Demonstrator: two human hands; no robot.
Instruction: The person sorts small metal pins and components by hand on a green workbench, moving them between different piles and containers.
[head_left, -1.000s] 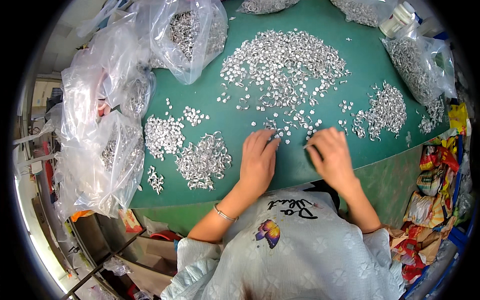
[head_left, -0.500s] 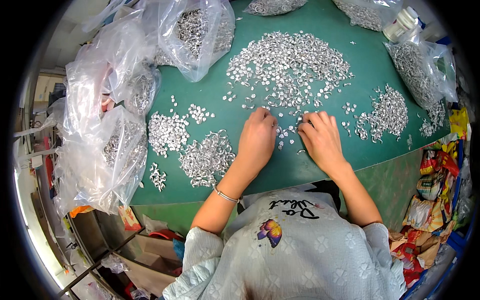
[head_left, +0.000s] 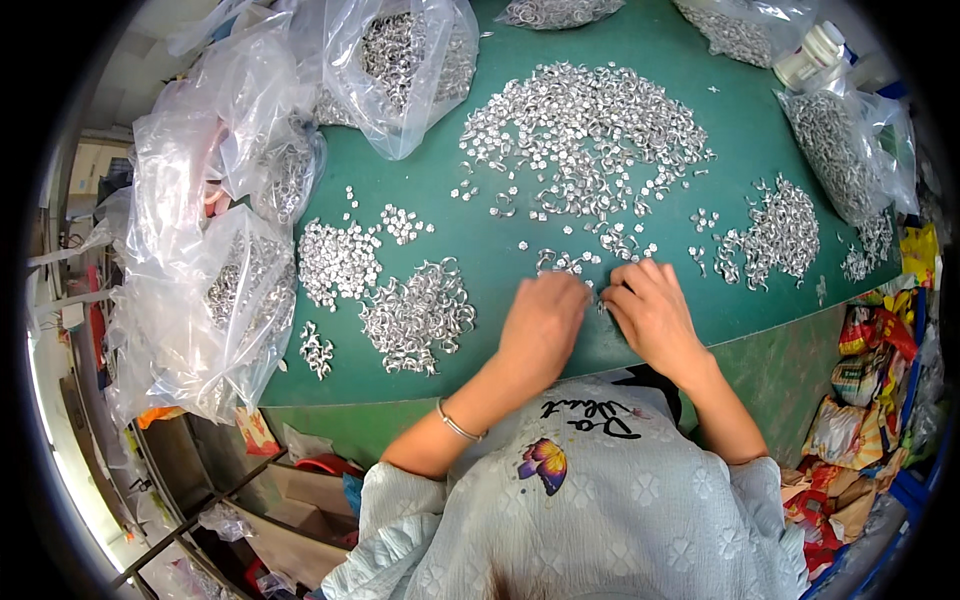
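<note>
The fingertips of both hands are pointing away from the camera and lying under the knuckles, so whether either hand is pinching a piece is not something I can tell. The left hand (head_left: 543, 322) is lying palm down with its fingers curled loosely, and the right hand (head_left: 652, 310) is lying the same way just beside it, the two nearly touching at the fingers. The small metal pieces (head_left: 565, 262) right ahead of the fingertips are too tiny to make out in shape; they are showing only as bright, silvery, curled bits scattered thinly on the green counter (head_left: 480, 255).

Beyond them the large spread of pieces (head_left: 585, 135) is covering the middle of the counter. A curly heap (head_left: 418, 315) is sitting to the left of the left hand, with a flatter heap (head_left: 338, 262) just beyond it. Another heap (head_left: 775, 232) is lying to the right of the right hand. Clear plastic bags (head_left: 205, 300) holding more silvery pieces are crowding the left edge, their contents blurring behind the folds, and a further bag (head_left: 845, 140) is being cut off at the right rim. A thin bracelet (head_left: 458, 426) is circling the left wrist, and both forearms are coming up from the lower edge over a pale patterned shirt (head_left: 600, 500).
</note>
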